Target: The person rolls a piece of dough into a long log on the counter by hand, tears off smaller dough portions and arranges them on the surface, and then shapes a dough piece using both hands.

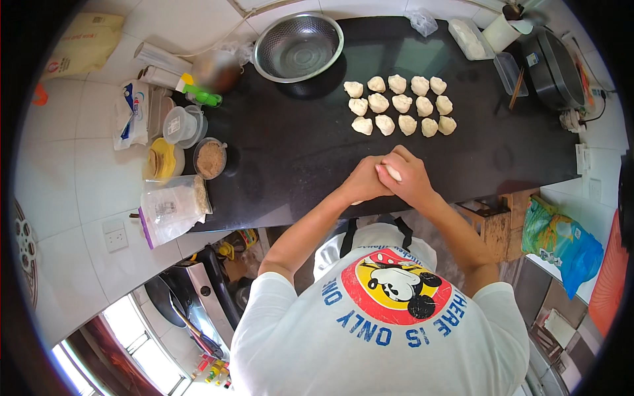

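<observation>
A piece of white dough (394, 173) shows between my two hands over the front edge of the dark counter. My left hand (369, 178) is closed around the dough from the left, its fingers partly hidden. From the right, my right hand (407, 177) wraps the same piece, with its fingers bent over it. A bit more dough shows under the left hand. Beyond my hands, several dough pieces (407, 125) lie in three rows on the counter (297, 148).
A steel basin (298, 47) stands at the back. To the left are a bowl of brown crumbly powder (210, 158), plastic tubs (184, 126) and a plastic bag (171, 208). At the back right are a container of white powder (470, 39), chopsticks (516, 88) and a dark appliance (552, 69).
</observation>
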Motion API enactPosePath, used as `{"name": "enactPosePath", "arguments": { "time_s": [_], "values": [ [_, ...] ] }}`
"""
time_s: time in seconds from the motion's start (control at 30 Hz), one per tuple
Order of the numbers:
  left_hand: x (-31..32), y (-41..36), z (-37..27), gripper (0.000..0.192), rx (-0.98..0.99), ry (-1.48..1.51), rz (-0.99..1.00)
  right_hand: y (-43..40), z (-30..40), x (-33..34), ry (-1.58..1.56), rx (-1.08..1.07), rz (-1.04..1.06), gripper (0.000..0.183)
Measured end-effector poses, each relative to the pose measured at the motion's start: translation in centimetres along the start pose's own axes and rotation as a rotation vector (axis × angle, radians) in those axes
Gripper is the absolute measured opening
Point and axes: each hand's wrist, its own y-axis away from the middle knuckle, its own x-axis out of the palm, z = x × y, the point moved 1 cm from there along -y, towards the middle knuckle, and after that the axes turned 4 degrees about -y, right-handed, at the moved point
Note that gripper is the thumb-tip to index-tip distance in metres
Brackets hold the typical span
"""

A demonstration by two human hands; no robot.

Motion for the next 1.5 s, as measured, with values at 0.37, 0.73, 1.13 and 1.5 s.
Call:
{"name": "enactPosePath", "arguments": {
  "time_s": [0.37, 0.73, 1.13, 1.5],
  "values": [
    [-1.0, 1.0, -0.2, 0.019, -0.098, 0.232, 0.074, -2.7, -1.3, -1.4, -0.086, -0.103, -0.072, 0.009],
    [-5.5, 3.4, -0.1, 0.05, -0.029, 0.109, -0.426, -1.4, -5.9, 3.6, 0.129, 0.096, 0.01, 0.043],
    [-6.3, 4.8, -0.1, 0.049, -0.045, 0.153, -0.513, -1.3, -7.7, 6.8, 0.875, -0.062, 0.221, 0.049],
    [-4.4, 3.0, -1.1, 0.048, 0.013, 0.156, -0.4, -0.7, -6.6, 3.1, 0.304, 0.109, 0.094, 0.049]
  ]
}}
